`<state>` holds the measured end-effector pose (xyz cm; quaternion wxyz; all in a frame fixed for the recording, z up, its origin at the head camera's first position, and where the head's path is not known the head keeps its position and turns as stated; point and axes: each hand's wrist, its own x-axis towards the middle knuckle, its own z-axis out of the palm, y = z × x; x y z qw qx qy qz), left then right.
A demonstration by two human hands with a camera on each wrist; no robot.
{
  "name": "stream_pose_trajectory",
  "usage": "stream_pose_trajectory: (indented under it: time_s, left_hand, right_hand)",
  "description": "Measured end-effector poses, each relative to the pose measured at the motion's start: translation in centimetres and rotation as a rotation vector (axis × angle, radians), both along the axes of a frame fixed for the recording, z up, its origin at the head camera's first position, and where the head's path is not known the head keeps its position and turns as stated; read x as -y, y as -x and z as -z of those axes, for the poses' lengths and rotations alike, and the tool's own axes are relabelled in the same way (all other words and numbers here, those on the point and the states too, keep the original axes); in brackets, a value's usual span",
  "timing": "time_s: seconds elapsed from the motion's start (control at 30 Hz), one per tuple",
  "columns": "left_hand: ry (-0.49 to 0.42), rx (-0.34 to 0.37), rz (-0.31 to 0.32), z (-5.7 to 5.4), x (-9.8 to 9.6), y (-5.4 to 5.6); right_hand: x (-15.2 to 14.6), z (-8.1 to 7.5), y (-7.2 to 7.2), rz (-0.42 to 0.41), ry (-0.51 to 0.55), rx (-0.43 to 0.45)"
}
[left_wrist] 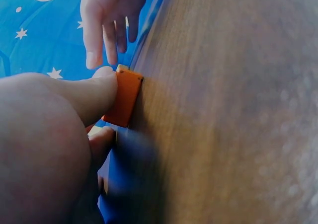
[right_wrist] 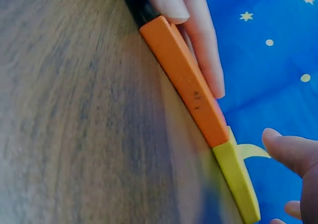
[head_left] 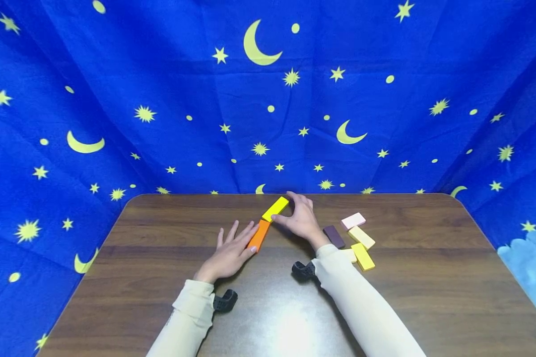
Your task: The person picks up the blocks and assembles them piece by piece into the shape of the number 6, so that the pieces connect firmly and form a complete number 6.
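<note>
An orange block [head_left: 258, 236] and a bright yellow block [head_left: 275, 209] meet end to end on the wooden table, with a slight bend at the join. My left hand [head_left: 228, 258] rests beside the orange block. Its thumb is at the near end and its index finger [right_wrist: 208, 50] lies along one long side, both fairly straight. Around the far part of the yellow block [right_wrist: 237, 182] my right hand [head_left: 300, 218] is spread, its thumb and fingers apart. In the right wrist view, blue cloth shows between that thumb [right_wrist: 285, 147] and the yellow block.
To the right lie a pink block [head_left: 354, 221], a cream block [head_left: 361, 237], a dark block [head_left: 334, 237] and a deeper yellow block [head_left: 363, 257]. The right sleeve partly hides a pale block [head_left: 350, 255]. Behind the table [head_left: 161, 218] hangs a blue star-patterned cloth [head_left: 183, 89].
</note>
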<state>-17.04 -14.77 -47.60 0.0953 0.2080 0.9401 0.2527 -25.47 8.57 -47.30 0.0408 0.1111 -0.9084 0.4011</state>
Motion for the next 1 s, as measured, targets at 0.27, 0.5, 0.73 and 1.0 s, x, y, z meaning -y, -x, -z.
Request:
stream_pose_trajectory:
  time_s: [0.27, 0.5, 0.73, 1.0]
  left_hand:
    - [-0.002, 0.002, 0.011, -0.2, -0.2, 0.2]
    - [-0.049, 0.012, 0.012, -0.1, -0.1, 0.3]
    - [-0.09, 0.029, -0.015, -0.1, 0.2, 0.4]
    - [-0.146, 0.019, -0.039, -0.5, 0.5, 0.7]
  right_hand:
    - [-0.9, -1.3, -1.1, 0.022, 0.067, 0.004]
    - [-1.5, -2.4, -2.3, 0.033, 0.108, -0.041]
    - [-2.3, -3.0, -3.7, 0.032, 0.113, -0.047]
    - [-4.3, -3.6, -5.2, 0.05, 0.124, -0.045]
